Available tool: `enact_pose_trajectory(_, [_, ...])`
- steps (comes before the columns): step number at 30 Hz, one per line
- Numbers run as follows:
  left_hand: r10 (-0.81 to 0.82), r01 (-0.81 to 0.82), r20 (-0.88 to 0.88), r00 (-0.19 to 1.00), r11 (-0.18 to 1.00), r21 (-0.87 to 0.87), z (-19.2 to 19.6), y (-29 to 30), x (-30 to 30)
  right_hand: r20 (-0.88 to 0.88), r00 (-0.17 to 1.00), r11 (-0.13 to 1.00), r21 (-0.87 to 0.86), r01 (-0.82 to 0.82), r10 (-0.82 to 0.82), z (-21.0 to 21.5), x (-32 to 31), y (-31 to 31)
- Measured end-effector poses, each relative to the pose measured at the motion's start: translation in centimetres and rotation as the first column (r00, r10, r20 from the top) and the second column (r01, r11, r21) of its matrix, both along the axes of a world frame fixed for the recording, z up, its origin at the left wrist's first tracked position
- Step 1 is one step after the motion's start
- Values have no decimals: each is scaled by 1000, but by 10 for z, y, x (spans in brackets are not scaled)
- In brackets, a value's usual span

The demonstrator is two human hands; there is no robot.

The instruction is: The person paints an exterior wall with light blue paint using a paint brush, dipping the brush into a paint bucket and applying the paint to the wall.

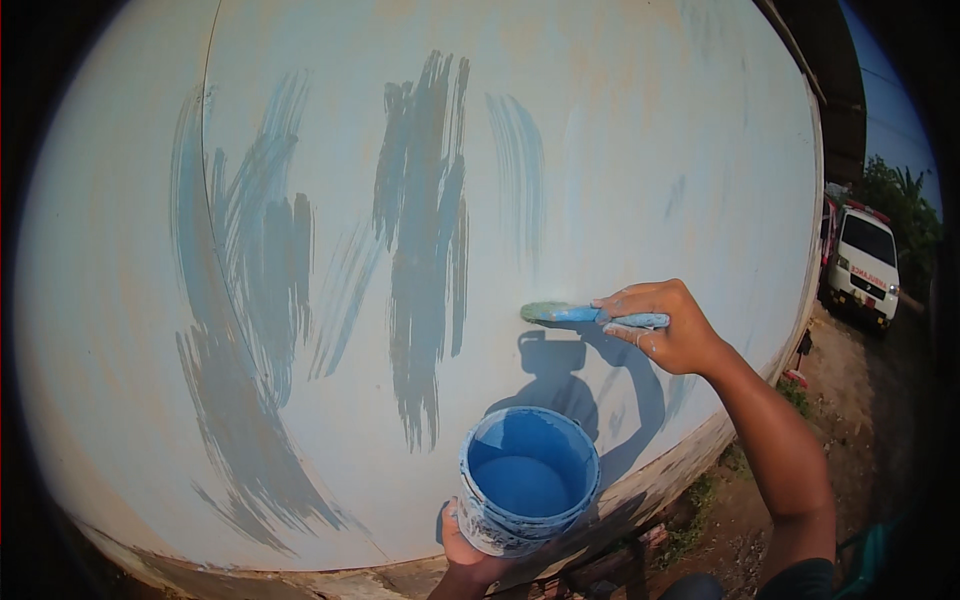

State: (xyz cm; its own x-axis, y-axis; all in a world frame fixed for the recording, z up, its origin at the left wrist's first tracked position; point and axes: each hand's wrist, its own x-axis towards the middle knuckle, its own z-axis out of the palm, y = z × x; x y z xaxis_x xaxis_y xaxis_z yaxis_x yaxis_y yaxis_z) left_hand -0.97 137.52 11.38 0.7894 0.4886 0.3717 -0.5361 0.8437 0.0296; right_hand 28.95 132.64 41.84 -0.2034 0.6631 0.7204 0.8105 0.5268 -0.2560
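My right hand [672,322] is closed around the handle of a paintbrush [572,313] smeared with blue paint. The brush lies level, its bristles pointing left, close to a pale wall [640,130]; whether they touch it I cannot tell. Below, my left hand [466,552] supports a paint bucket [484,522] from its lower left side, with most of the fingers hidden beneath it. Blue paint sits inside the bucket, and dried splashes coat its outside. Broad grey-blue strokes [420,250] streak the wall's left and middle.
A thin vertical seam runs down the wall at the left. Along its foot is a rough ledge [690,440], with dirt ground [840,390] and some plants beyond. A white van [866,258] with a red roof bar stands at the far right. My shadow falls on the wall.
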Motion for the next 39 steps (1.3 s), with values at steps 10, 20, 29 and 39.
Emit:
enact_pose_trajectory(10, [122, -122, -42, 992, 992, -9, 11, -13, 77, 2, 1000, 963, 268, -15, 15, 106, 44, 29])
enact_pose_trajectory(20, [113, -113, 33, 993, 993, -17, -14, -36, 109, 237, 960, 847, 532, 0, -149, -26, 114, 28])
enact_pose_trajectory(29, [107, -106, -40, 993, 994, 20, -2, -29, 111, 181, 983, 987, 156, -35, 7, -32, 127, 3])
enact_pose_trajectory(39, [154, -140, -151, 976, 985, 102, -1, -4, 148, -151, 957, 724, 629, 286, -247, 66, 163, 37])
